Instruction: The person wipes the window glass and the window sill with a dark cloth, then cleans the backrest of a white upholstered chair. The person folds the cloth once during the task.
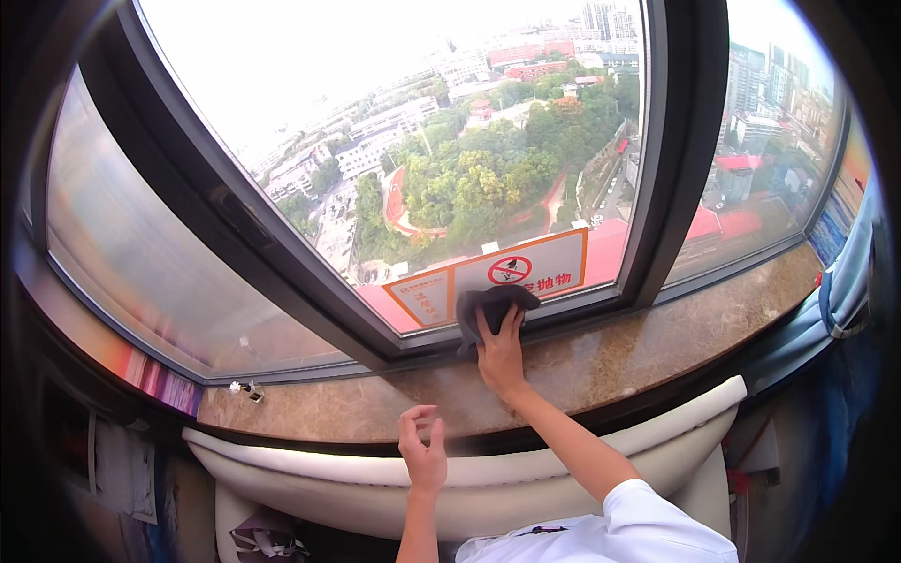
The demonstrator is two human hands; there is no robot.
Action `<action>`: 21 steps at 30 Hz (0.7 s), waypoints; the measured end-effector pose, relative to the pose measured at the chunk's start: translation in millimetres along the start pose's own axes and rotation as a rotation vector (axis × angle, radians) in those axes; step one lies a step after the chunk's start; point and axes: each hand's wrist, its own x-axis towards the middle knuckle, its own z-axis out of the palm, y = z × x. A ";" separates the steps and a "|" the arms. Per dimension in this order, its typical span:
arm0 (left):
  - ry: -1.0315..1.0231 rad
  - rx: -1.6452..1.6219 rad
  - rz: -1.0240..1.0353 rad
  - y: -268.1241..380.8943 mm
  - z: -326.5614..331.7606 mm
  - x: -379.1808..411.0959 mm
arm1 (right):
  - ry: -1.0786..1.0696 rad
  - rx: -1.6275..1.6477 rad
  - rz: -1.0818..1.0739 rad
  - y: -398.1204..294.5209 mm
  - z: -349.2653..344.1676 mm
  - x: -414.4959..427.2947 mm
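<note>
My right hand (501, 352) presses a dark grey cloth (470, 320) against the lower part of the window pane (338, 232), near the bottom of its dark frame. The cloth covers part of an orange-bordered warning sticker (563, 264) on the glass, which bears writing and a red prohibition symbol. Over the near edge of the brown marble windowsill (591, 366), my left hand (424, 447) hangs in the air with bent fingers and holds nothing.
A cream padded seat back (464, 485) runs along the sill in front of me. At the sill's left end stands a small glass holder (255, 391) with a white flower (235, 386). A light blue curtain (820, 317) is gathered at the right. A bag-like item (264, 538) lies low at left.
</note>
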 end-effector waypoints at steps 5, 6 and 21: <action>0.121 -0.016 -0.056 -10.2 -39.6 0.3 | -0.228 0.228 -0.142 -104.8 110.2 -18.5; 0.135 0.009 -0.041 -10.6 -44.2 1.4 | -0.234 0.224 -0.094 -115.3 119.1 -20.6; -0.178 -0.103 0.093 23.5 41.6 -0.8 | 0.005 0.948 0.537 82.4 -149.0 44.5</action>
